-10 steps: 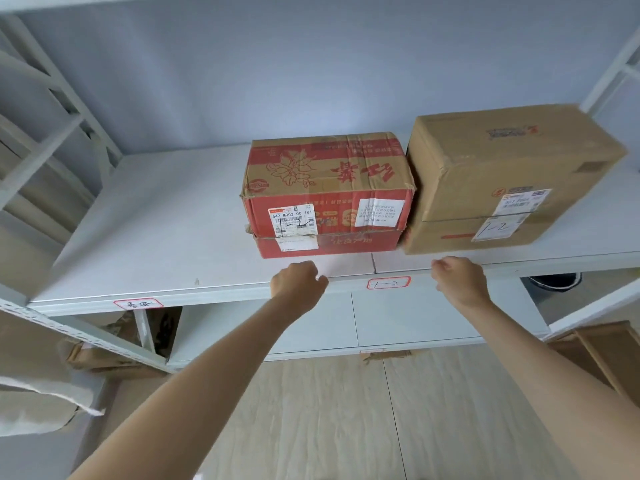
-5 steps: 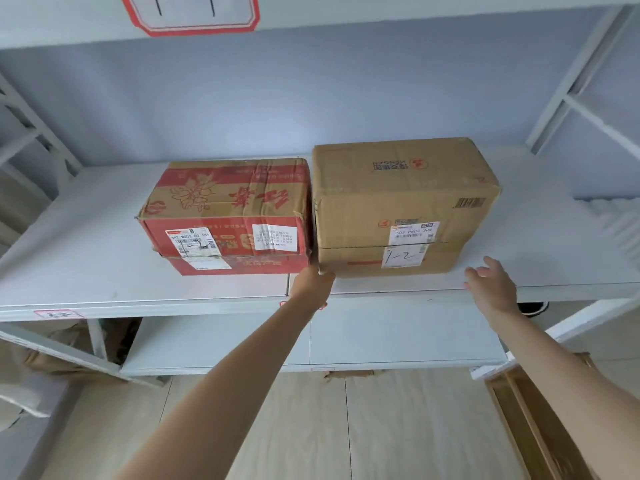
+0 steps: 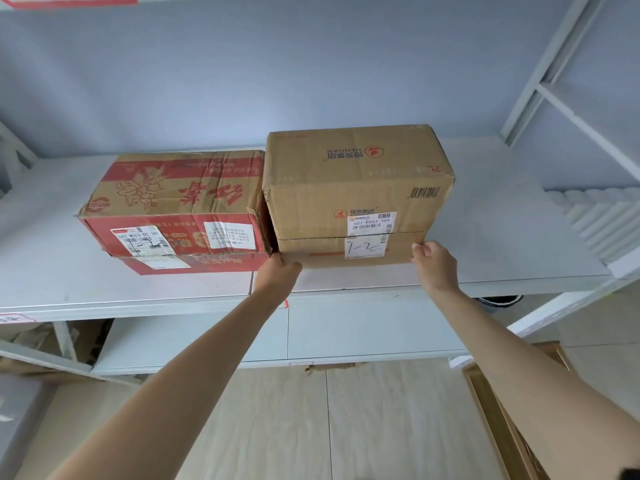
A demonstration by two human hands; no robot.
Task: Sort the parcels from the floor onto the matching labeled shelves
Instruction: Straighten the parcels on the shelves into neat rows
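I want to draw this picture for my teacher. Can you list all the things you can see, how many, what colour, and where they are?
brown box: one, plain brown, on the shelf, right of the red box and up against it
red box: one, red and tan, on the shelf, left side
shelf: one, white, holds both boxes
lower shelf: one, white, underneath
shelf frame: one, white, upper right
floor: pale wood, bottom
wall: light blue, behind
left hand: one, fingers at the brown box's lower left corner
right hand: one, fingers at its lower right corner
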